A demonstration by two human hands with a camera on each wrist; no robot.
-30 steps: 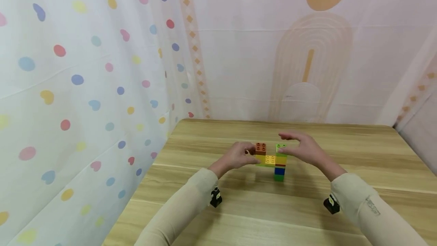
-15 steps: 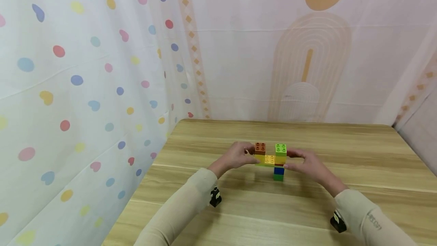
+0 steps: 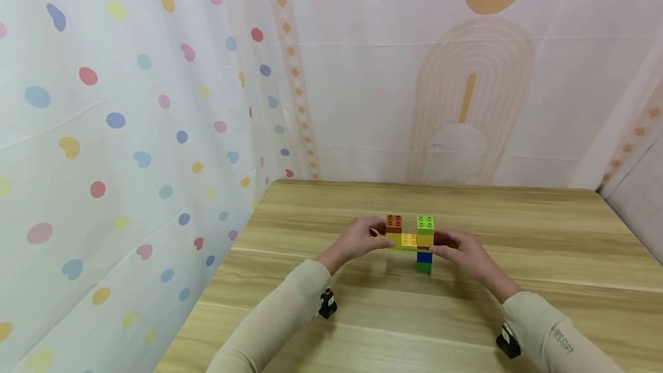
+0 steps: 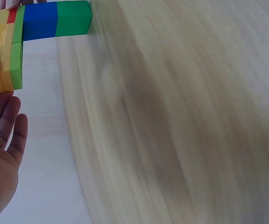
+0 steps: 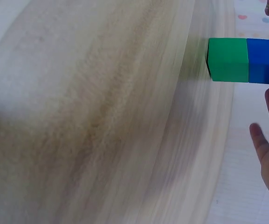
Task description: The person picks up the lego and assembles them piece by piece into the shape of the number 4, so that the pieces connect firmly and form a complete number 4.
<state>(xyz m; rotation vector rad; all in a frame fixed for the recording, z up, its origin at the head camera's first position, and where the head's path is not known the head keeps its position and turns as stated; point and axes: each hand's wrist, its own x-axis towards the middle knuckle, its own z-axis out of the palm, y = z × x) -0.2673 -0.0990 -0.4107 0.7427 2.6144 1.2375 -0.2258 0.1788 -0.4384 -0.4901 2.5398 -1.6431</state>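
Observation:
A toy brick structure (image 3: 409,240) is between my hands over the table. A brown brick (image 3: 394,223) tops its left end. Its right column has a lime brick (image 3: 425,223) on top, yellow and thin red below, then a blue brick (image 5: 265,60) and a green brick (image 5: 228,59) at the foot. My left hand (image 3: 357,238) grips the left end, thumb in front. With thumb and fingers, my right hand (image 3: 468,252) pinches the right column around the yellow and red layers. Whether the green foot touches the table cannot be told.
The wooden table (image 3: 383,327) runs back to a patterned curtain (image 3: 362,102). Another dotted curtain (image 3: 134,189) hangs along the left side. Each wrist carries a small black camera, such as the left wrist camera (image 3: 327,304).
My right hand has come down from around the lime top brick to the right side of the column and taken hold there. My left hand and the structure have barely moved.

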